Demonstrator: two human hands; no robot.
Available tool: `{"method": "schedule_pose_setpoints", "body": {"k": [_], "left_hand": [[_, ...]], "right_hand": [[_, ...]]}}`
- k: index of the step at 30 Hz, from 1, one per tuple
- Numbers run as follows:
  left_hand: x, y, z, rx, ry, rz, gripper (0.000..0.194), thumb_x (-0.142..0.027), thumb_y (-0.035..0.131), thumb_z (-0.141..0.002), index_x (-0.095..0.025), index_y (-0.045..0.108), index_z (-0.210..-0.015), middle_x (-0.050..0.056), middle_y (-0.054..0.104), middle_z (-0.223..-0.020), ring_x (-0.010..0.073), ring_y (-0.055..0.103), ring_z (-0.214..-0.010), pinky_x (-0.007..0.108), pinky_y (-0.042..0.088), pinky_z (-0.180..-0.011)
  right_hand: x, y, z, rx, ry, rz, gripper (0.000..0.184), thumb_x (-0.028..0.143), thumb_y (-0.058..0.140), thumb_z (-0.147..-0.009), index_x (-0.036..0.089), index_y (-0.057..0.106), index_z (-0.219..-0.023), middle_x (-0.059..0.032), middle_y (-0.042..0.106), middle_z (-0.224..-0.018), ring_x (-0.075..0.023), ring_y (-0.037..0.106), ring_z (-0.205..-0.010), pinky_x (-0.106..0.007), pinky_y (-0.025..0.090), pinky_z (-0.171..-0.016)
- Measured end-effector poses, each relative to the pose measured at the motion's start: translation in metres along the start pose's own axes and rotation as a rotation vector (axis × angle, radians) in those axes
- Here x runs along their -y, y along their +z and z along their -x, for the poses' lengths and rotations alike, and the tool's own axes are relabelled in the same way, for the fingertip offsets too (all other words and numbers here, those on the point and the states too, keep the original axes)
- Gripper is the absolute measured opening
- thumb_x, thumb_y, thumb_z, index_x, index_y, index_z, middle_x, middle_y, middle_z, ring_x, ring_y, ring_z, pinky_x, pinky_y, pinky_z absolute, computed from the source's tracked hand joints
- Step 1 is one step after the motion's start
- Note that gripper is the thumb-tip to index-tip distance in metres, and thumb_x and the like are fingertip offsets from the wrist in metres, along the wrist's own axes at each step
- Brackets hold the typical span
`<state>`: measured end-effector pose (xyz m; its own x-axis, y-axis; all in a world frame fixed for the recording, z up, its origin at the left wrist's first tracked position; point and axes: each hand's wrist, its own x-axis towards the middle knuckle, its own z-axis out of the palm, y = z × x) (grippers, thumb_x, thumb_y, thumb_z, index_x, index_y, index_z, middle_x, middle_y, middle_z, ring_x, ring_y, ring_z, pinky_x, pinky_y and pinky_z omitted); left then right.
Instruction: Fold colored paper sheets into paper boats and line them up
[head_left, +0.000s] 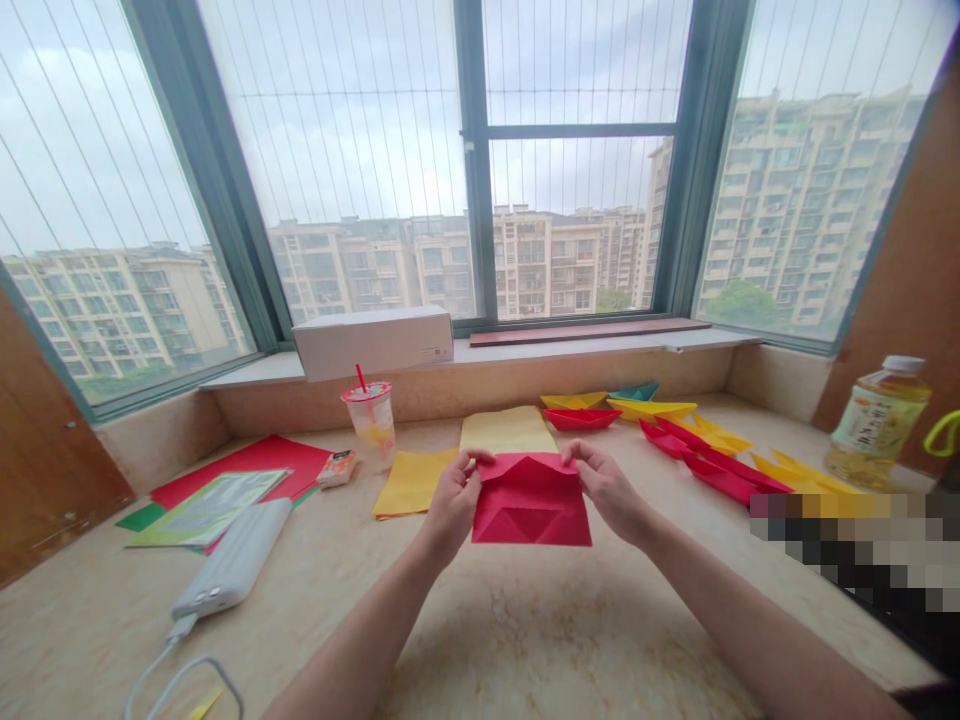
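A red sheet of folded paper (532,500) is held up in front of me above the counter, with triangular creases across its face. My left hand (456,497) pinches its upper left corner, and my right hand (602,487) grips the upper right corner. The top edge bows up into a peak between the two hands. Behind the red paper lie a pale yellow sheet (502,430) and a deeper yellow stack of paper (409,484), the latter close to my left hand.
Several folded paper boats, including a red one (580,418) and a yellow one (652,410), line the right back. A bottle (877,425) stands far right. To the left are a drink cup (371,425), a small packet (337,469), a power bank (234,560) and red sheets (247,462).
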<state>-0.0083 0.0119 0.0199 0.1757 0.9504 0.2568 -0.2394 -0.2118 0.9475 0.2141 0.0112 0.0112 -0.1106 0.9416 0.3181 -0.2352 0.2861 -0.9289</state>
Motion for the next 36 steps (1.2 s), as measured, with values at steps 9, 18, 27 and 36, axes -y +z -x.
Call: {"method": "schedule_pose_setpoints", "body": {"k": [9, 18, 27, 36], "left_hand": [[0.005, -0.005, -0.007, 0.019, 0.058, -0.112, 0.034, -0.047, 0.066, -0.081, -0.017, 0.068, -0.095, 0.004, 0.070, -0.080, 0.0162, 0.063, -0.066, 0.026, 0.050, -0.062], [-0.010, -0.006, -0.001, -0.142, 0.179, -0.445, 0.039, -0.050, 0.063, -0.082, -0.013, 0.075, -0.088, -0.005, 0.050, -0.046, 0.0069, 0.038, -0.035, 0.019, 0.026, -0.037], [-0.011, -0.001, 0.004, 0.079, 0.224, -0.188, 0.048, -0.046, 0.073, -0.077, -0.016, 0.069, -0.114, 0.010, 0.073, -0.097, 0.0197, 0.072, -0.071, 0.028, 0.057, -0.063], [-0.001, -0.007, 0.002, 0.119, 0.297, -0.351, 0.038, -0.046, 0.056, -0.091, -0.015, 0.077, -0.092, 0.014, 0.072, -0.103, 0.0218, 0.071, -0.083, 0.032, 0.061, -0.068]], "right_hand": [[0.005, 0.001, -0.004, -0.001, -0.020, 0.018, 0.036, 0.053, 0.072, -0.074, 0.022, 0.068, -0.092, -0.0034, 0.072, -0.083, -0.0218, 0.066, -0.075, -0.036, 0.052, -0.076], [0.001, -0.009, -0.007, -0.179, -0.362, 0.388, 0.028, 0.048, 0.072, -0.078, 0.021, 0.072, -0.070, 0.0007, 0.049, -0.065, -0.0137, 0.046, -0.061, -0.026, 0.039, -0.054], [0.003, -0.009, -0.002, -0.154, -0.442, 0.336, 0.021, 0.045, 0.068, -0.083, 0.026, 0.075, -0.090, -0.0074, 0.064, -0.097, -0.0213, 0.064, -0.081, -0.033, 0.054, -0.061], [0.002, -0.011, 0.000, -0.155, -0.472, 0.372, 0.017, 0.040, 0.067, -0.085, 0.025, 0.075, -0.084, -0.0075, 0.069, -0.097, -0.0222, 0.064, -0.083, -0.035, 0.053, -0.068]]}}
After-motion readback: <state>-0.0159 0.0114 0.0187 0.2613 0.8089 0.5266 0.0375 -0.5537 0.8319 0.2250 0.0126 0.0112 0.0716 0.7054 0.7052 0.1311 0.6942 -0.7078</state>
